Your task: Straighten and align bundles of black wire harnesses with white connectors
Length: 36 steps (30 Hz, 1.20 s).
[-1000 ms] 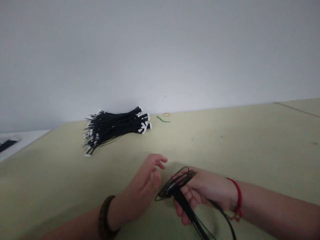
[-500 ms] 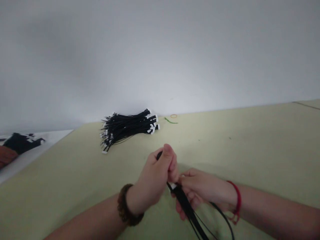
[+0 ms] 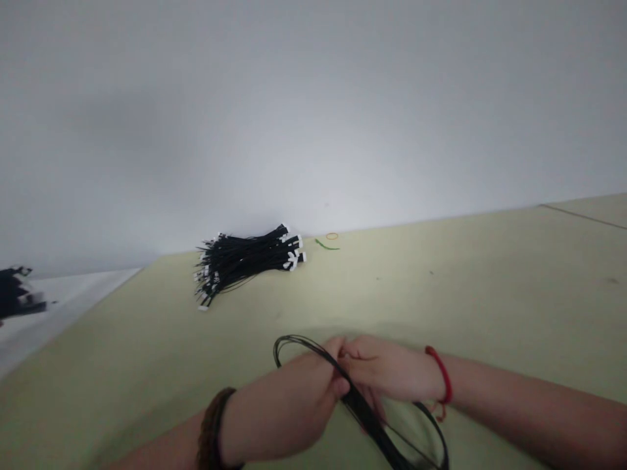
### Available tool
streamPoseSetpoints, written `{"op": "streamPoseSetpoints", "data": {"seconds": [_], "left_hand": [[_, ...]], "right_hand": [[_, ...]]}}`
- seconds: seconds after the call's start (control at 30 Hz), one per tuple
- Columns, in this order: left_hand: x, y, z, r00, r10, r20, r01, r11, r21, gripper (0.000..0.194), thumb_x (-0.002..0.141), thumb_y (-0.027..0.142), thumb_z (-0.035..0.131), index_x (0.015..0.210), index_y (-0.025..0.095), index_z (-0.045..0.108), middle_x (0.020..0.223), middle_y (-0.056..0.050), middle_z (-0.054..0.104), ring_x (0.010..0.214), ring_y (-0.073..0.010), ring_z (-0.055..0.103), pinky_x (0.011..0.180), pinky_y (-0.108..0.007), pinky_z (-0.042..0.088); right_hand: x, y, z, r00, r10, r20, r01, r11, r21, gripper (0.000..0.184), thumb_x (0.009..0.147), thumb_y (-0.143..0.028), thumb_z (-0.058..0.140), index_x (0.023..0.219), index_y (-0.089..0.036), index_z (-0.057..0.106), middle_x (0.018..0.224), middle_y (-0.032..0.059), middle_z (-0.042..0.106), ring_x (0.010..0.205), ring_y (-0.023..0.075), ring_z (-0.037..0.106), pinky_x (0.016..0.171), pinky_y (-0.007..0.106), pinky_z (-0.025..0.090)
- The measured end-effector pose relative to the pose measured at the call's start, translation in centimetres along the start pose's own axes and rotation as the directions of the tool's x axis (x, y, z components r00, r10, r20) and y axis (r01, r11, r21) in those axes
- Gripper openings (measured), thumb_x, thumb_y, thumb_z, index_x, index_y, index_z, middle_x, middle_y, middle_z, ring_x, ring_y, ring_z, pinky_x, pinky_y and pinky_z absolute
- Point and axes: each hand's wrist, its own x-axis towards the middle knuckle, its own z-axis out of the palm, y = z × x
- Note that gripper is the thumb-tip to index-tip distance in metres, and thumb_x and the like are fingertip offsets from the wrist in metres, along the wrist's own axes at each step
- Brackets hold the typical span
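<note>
Left hand (image 3: pixel 289 408) and right hand (image 3: pixel 386 369) pinching looped thin black wires (image 3: pixel 362 411) together, white-tipped black cable bundle (image 3: pixel 247 264) well off on pale green table (image 3: pixel 441 294).

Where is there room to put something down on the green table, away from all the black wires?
The widest bare tabletop lies right of the bundle of black wires with white ends, behind the right hand. A smaller patch sits between that bundle and the left hand. It is crowded where both hands hold the looped black wires.
</note>
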Motion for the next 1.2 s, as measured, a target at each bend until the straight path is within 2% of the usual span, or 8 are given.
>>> {"op": "streamPoseSetpoints", "data": {"seconds": [0.17,0.33,0.7,0.87,0.93,1.03,1.13,1.2], "left_hand": [[0.1,-1.5,1.4,0.964,-0.163,0.212,0.263,0.715,-0.648,0.016,0.083,0.02,0.041,0.081,0.016,0.056,0.059,0.003,0.05,0.048,-0.0094,0.045,0.046,-0.02,0.038],[0.6,-2.5,2.7,0.919,-0.347,0.184,0.357,0.542,-0.761,0.015,0.082,0.024,0.043,0.084,0.016,0.055,0.061,0.004,0.047,0.046,-0.0076,0.038,0.045,-0.018,0.031],[1.3,-4.0,2.4,0.9,-0.368,0.233,0.334,0.239,-0.912,0.011,0.075,0.029,0.056,0.076,0.018,0.058,0.064,0.002,0.055,0.044,-0.0064,0.038,0.043,-0.018,0.03],[1.4,-4.2,2.7,0.886,-0.389,0.252,0.363,0.245,-0.899,0.017,0.076,0.033,0.057,0.069,0.018,0.056,0.047,0.008,0.043,0.036,-0.005,0.031,0.036,-0.015,0.025],[1.3,-4.3,2.8,0.88,-0.424,0.213,0.335,0.237,-0.912,0.018,0.076,0.034,0.058,0.067,0.018,0.054,0.045,0.009,0.041,0.036,-0.0045,0.032,0.035,-0.015,0.026],[1.3,-4.5,2.7,0.801,-0.583,0.136,0.276,0.159,-0.948,0.013,0.077,0.031,0.057,0.073,0.019,0.052,0.049,0.009,0.043,0.039,-0.0038,0.037,0.039,-0.012,0.029],[1.3,-4.6,2.5,0.749,-0.663,0.028,0.161,0.14,-0.977,0.009,0.077,0.026,0.057,0.076,0.02,0.051,0.053,0.008,0.045,0.041,-0.0039,0.04,0.039,-0.012,0.03],[1.2,-4.5,2.5,0.754,-0.656,-0.024,0.114,0.168,-0.979,0.008,0.077,0.026,0.056,0.077,0.019,0.051,0.052,0.008,0.045,0.04,-0.0046,0.04,0.037,-0.012,0.028]], "right_hand": [[-1.8,-1.3,-0.5,0.973,-0.135,-0.189,0.083,0.961,-0.262,0.044,0.089,-0.05,0.039,0.07,-0.013,0.055,0.052,0.0001,0.051,0.044,0.01,0.047,0.044,0.021,0.034],[-1.4,-1.5,-1.0,0.816,-0.254,-0.52,0.07,0.935,-0.346,0.015,0.084,-0.03,0.051,0.082,-0.016,0.05,0.061,-0.0012,0.051,0.055,0.0097,0.043,0.05,0.022,0.027],[0.8,0.3,0.0,0.887,-0.076,-0.455,0.134,0.986,0.097,0.027,0.081,-0.044,0.046,0.074,-0.018,0.04,0.053,-0.006,0.047,0.038,0.0038,0.036,0.035,0.014,0.029],[0.7,0.3,0.3,0.888,-0.086,-0.451,0.121,0.991,0.05,0.022,0.086,-0.038,0.044,0.075,-0.019,0.043,0.056,-0.0041,0.049,0.042,0.0064,0.041,0.038,0.017,0.033],[-0.3,-0.7,0.2,0.817,-0.236,-0.526,0.133,0.965,-0.227,0.016,0.087,-0.034,0.045,0.081,-0.019,0.049,0.066,-0.0002,0.055,0.055,0.01,0.049,0.048,0.022,0.04],[-3.4,-2.7,0.2,0.565,-0.698,-0.44,-0.033,0.514,-0.857,0.011,0.087,-0.028,0.048,0.093,-0.019,0.051,0.082,0.004,0.057,0.072,0.0143,0.054,0.063,0.027,0.042],[-6.8,-2.8,0.7,0.701,-0.658,-0.275,-0.206,0.182,-0.962,0.011,0.087,-0.026,0.046,0.077,-0.023,0.049,0.063,-0.0005,0.05,0.051,0.0116,0.047,0.047,0.026,0.034],[-7.9,-1.4,1.1,0.66,-0.705,-0.258,-0.311,0.056,-0.949,0.017,0.085,-0.034,0.045,0.073,-0.023,0.05,0.056,0.001,0.048,0.042,0.0146,0.04,0.042,0.031,0.03]]}}
